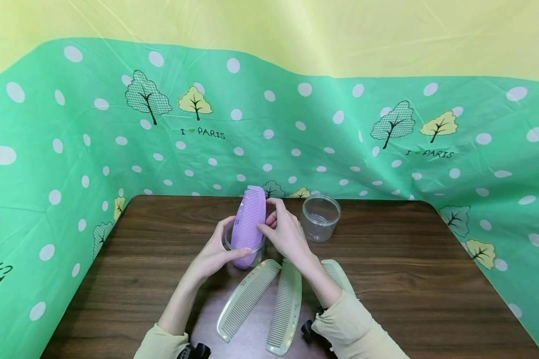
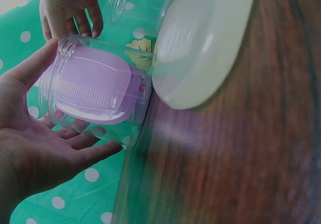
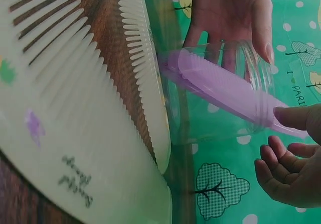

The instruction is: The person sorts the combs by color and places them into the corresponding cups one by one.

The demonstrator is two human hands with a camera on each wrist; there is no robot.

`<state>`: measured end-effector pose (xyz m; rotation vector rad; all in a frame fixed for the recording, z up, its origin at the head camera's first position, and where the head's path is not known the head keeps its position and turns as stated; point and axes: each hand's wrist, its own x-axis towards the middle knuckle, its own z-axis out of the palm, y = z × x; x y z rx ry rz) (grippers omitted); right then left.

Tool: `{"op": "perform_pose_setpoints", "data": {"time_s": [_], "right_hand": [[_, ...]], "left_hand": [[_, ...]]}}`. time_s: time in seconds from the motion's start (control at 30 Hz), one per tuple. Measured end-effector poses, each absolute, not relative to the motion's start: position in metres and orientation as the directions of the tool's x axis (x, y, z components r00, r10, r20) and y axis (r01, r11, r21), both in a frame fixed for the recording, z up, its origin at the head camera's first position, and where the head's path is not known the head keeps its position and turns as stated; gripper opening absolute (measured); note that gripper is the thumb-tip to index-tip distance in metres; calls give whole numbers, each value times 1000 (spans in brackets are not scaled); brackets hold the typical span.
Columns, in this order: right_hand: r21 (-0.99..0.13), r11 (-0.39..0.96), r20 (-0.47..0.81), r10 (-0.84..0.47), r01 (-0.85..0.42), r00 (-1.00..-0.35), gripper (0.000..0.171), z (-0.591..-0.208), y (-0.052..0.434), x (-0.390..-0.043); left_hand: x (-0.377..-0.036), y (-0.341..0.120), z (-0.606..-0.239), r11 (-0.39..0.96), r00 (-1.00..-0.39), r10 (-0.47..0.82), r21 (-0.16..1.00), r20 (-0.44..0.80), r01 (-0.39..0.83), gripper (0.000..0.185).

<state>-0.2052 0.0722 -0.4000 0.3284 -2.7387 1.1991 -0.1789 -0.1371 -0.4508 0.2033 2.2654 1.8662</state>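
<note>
A purple comb stands tilted in a clear jar, its upper end well above the rim. Through the jar wall a second purple layer shows behind it in the left wrist view. My left hand holds the jar, thumb near the rim and fingers around the far side. At the comb's right edge is my right hand, the thumb tip touching the comb while the other fingers are loosely bent beside it. In the right wrist view these fingers are apart from the comb.
Pale green combs lie close in front of the jar: one at left, one in the middle, one partly behind my right forearm. Another clear jar stands at the right on the brown table. A green dotted cloth hangs behind.
</note>
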Motion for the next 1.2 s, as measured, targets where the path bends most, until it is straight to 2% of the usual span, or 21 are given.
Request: {"op": "perform_pose_setpoints", "data": {"time_s": [0.47, 0.8, 1.2], "right_hand": [[-712, 651, 237, -129, -262, -963, 61, -392, 108, -189], [-702, 660, 248, -123, -266, -961, 66, -386, 136, -173], [-668, 682, 204, -217, -298, -955, 66, -396, 144, -156]], "left_hand": [[-180, -137, -453, 218, -969, 232, 975, -84, -33, 99], [-180, -140, -449, 252, -968, 237, 967, -86, -24, 100], [-178, -139, -446, 310, -967, 240, 950, -91, -12, 99]]}}
